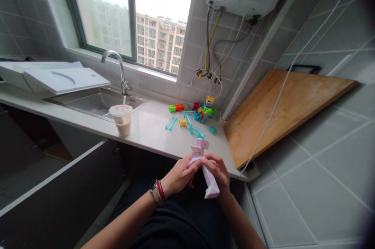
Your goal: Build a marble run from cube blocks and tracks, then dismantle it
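Both my hands hold a long, narrow pale-purple cardboard box (210,181) in front of my body, at the counter's front edge. Its top flaps stand open and its lower end looks torn, with something whitish there. My left hand (183,172) closes round the box's upper left side, the thumb lying across it. From the right, my right hand (218,169) wraps it with bent fingers. Just beyond the box, on the counter, lie a teal curved plastic piece (197,132), a yellow block (183,122) and a teal frame piece (171,123).
A heap of coloured plastic blocks (205,111) lies near the wall. A lidded drink cup (121,122) with a straw stands by the sink (99,100). White panels (67,79) rest over the sink's left side. A wooden board (281,112) leans at right, crossed by a white cable (278,100).
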The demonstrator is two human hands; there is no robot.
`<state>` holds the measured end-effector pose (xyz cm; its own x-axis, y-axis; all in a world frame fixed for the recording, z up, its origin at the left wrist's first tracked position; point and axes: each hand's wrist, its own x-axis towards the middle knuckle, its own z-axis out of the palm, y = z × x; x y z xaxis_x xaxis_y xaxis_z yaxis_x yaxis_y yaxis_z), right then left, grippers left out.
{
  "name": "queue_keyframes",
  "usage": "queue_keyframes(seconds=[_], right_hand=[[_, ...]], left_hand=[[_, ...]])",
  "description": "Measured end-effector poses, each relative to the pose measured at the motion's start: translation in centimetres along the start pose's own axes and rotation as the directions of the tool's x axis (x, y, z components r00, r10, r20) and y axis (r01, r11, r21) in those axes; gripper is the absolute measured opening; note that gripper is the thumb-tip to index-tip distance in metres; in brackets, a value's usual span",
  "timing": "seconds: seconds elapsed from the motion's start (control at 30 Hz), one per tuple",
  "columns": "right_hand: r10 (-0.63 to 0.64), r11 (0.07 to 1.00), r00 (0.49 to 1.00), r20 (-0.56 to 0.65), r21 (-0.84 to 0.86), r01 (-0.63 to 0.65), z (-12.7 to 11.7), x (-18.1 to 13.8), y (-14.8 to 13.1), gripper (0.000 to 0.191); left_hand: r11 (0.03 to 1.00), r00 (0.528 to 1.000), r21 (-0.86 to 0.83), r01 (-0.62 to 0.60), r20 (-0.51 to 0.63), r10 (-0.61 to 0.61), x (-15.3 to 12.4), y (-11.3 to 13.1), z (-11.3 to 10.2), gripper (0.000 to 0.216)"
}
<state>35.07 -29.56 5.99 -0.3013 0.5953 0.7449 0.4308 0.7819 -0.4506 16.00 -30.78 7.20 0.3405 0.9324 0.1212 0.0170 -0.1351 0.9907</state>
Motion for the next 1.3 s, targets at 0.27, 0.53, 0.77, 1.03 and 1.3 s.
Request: queue_keyframes(seconds=[0.27,0.53,0.77,1.03,1.3], right_hand=[[0.587,0.476,0.701,0.406,0.527,-0.704,0.0,1.9,-0.1,0.053],[0.450,0.423,0.618,0.645,0.456,-0.783,-1.6,2.9,-2.0,0.040],[0.487,0.520,0.694,0.531,0.462,-0.718,-1.1,3.1,-2.6,0.041],[0.399,0.623,0.778,0.486,0.479,-0.619,-1.6,3.0,-2.7,0.030],[0.265,0.905,0.834,0.484,0.173,-0.388,-3.2,3.7,-2.7,0.022]], left_hand=[[0.968,0.992,0.217,-0.123,-0.004,0.127,-0.4,1.4,-1.6,0.035],[0.887,0.984,0.427,-0.174,0.046,0.171,-0.4,1.0,-2.0,0.026],[0.877,0.986,0.455,-0.153,0.011,0.166,0.0,0.6,-2.0,0.031],[0.888,0.976,0.405,-0.218,0.098,0.195,0.1,0.6,-2.0,0.030],[0.887,0.982,0.421,-0.188,0.110,0.156,-0.2,0.6,-2.6,0.027]])
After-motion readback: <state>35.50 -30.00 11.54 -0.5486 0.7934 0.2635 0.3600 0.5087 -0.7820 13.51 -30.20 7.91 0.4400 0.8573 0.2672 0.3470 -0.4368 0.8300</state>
